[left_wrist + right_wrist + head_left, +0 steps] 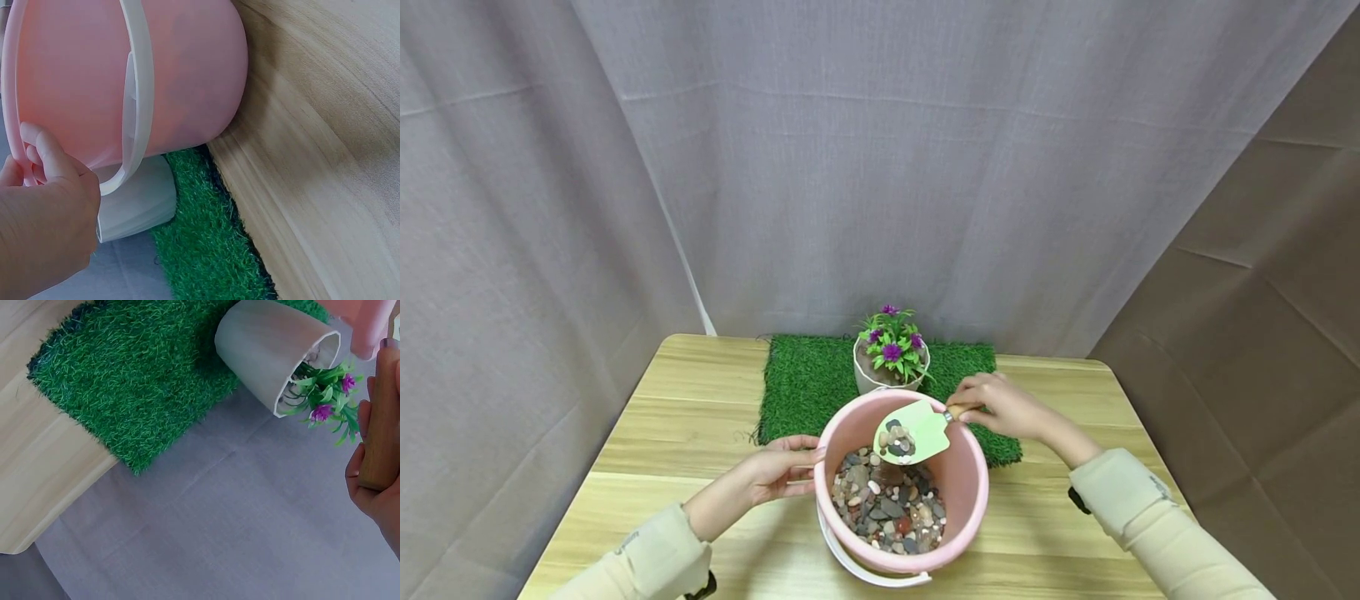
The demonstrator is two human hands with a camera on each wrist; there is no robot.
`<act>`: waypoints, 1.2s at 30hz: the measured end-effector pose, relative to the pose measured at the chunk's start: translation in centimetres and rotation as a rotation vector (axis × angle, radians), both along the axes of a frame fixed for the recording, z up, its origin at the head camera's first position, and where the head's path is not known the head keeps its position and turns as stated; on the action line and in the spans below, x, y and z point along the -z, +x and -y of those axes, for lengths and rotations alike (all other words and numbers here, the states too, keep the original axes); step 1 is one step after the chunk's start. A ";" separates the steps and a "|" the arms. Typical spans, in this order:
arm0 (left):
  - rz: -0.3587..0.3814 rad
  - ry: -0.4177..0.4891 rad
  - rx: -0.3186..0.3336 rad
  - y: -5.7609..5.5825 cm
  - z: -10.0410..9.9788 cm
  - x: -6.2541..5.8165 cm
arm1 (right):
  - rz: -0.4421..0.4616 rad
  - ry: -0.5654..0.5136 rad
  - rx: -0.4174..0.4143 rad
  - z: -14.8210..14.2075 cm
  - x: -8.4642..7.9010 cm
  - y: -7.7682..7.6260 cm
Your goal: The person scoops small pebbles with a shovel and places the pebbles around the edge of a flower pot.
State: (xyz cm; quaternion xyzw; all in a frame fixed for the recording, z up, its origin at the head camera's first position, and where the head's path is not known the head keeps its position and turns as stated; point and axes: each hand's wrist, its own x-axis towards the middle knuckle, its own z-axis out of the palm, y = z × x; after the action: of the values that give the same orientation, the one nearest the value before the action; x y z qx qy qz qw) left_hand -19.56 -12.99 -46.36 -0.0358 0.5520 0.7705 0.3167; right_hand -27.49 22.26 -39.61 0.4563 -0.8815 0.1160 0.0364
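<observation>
A pink bucket [979,508] stands on the table with mixed pebbles [880,510] in its bottom. My left hand [778,468] grips the bucket's left rim, thumb and fingers on either side of it in the left wrist view. Over the bucket's mouth, my right hand [1000,404] holds a garden trowel by its wooden handle [382,425]. The trowel's light green blade [931,433] carries a small heap of pebbles [897,438]. The white bucket handle [142,81] hangs down on the near side.
Directly behind the bucket, a white pot [269,353] with a purple-flowered plant [891,350] stands on a green artificial grass mat [808,379]. The wooden table [685,400] extends to both sides. Grey cloth [850,183] hangs behind it, and brown cloth [1247,350] on the right.
</observation>
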 end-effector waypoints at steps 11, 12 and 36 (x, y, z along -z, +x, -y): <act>0.007 -0.005 -0.001 0.0 0.0 0.1 | -0.028 -0.020 -0.001 -1.1 -0.4 -0.9; 0.008 -0.003 -0.001 0.0 0.0 0.1 | -0.028 -0.025 -0.004 -1.2 -0.4 -1.0; 0.006 -0.013 0.001 0.0 0.0 -0.1 | -0.003 -0.069 0.072 -3.8 -1.4 -2.7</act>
State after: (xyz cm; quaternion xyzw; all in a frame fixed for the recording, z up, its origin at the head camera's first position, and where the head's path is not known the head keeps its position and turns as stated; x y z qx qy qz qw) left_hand -19.53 -13.01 -46.23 -0.0397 0.5559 0.7667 0.3186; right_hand -30.18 26.02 -38.25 0.4229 -0.8928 0.1443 0.0578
